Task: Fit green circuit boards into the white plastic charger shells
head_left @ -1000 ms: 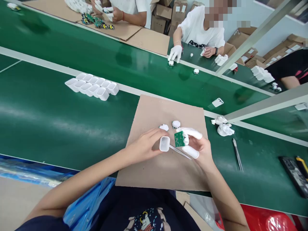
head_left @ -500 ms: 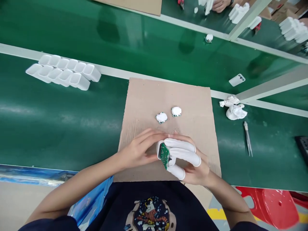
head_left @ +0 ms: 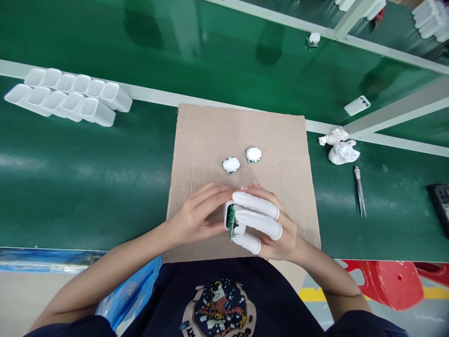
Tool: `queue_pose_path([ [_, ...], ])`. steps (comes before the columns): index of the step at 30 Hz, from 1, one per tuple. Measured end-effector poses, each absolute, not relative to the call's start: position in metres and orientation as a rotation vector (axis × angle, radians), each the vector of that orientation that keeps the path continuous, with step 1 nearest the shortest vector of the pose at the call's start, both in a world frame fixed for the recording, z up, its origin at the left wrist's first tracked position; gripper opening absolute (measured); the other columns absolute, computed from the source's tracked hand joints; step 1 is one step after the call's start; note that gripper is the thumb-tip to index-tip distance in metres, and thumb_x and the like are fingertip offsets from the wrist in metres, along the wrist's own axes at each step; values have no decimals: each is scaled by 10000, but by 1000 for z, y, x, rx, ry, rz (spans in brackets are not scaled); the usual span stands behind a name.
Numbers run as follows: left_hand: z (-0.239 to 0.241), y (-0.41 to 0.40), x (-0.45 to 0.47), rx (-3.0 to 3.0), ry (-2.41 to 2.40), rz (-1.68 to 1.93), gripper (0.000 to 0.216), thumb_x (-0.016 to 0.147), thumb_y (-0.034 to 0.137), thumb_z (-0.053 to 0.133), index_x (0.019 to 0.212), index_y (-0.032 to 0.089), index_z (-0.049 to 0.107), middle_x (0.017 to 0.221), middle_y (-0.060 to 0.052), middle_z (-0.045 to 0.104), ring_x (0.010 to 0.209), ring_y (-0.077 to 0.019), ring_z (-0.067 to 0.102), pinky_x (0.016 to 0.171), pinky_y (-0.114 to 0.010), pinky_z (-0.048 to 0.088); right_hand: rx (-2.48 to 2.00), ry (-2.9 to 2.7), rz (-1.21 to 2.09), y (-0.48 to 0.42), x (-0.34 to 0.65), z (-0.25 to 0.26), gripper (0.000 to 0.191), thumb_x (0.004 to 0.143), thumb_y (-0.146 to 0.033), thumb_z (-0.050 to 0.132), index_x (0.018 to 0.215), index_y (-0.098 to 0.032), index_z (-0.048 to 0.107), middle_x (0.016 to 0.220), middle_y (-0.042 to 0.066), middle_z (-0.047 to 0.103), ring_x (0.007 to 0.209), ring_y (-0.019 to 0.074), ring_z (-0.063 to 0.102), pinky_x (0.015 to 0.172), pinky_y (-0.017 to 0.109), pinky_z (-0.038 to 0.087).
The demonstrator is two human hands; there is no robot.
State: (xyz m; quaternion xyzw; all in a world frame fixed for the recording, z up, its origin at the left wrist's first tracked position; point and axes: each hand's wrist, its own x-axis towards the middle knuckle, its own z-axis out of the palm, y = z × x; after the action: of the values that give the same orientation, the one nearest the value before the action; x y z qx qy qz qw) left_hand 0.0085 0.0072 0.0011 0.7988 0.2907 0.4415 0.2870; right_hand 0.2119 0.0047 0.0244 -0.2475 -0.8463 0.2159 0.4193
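Flat green circuit board, clamped in your white-cotted right grip, has swung edge-on at the mouth of the white plastic case your left grip pinches. Looks better aligned; can't tell how deep it sits.

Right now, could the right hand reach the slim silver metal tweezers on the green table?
Probably not yet: the right hand is holding a small green circuit board, though the way to the tweezers looks free.
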Motion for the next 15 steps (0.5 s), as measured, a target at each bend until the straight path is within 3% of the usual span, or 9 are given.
queue_pose_path([
  [6, 2, 6, 7, 2015, 831, 1121, 498, 891, 311, 680, 1347, 191, 521, 1129, -132, 678, 986, -229, 665, 809, -348, 568, -660, -2154, 477, 6, 217, 23, 544, 860, -442, 692, 1345, -284, 503, 1440, 112, 479, 1319, 332, 496, 1088, 569, 456],
  [10, 1, 7, 5, 2002, 827, 1116, 498, 908, 312, 655, 1370, 192, 512, 1158, -142, 664, 1043, -241, 662, 844, -356, 579, -616, -2230, 341, 6, 221, 20, 369, 844, -467, 702, 1171, -318, 620, 1299, 75, 575, 1296, 346, 509, 1105, 602, 425],
  [15, 0, 8, 6, 1994, 852, 1112, 521, 916, 291, 647, 1406, 206, 492, 1198, -141, 642, 1088, -230, 644, 914, -360, 569, -623, -2321, 81, 9, 220, 17, 262, 850, -462, 705, 1055, -310, 649, 1177, 58, 643, 1379, 309, 424, 1145, 578, 389],
])
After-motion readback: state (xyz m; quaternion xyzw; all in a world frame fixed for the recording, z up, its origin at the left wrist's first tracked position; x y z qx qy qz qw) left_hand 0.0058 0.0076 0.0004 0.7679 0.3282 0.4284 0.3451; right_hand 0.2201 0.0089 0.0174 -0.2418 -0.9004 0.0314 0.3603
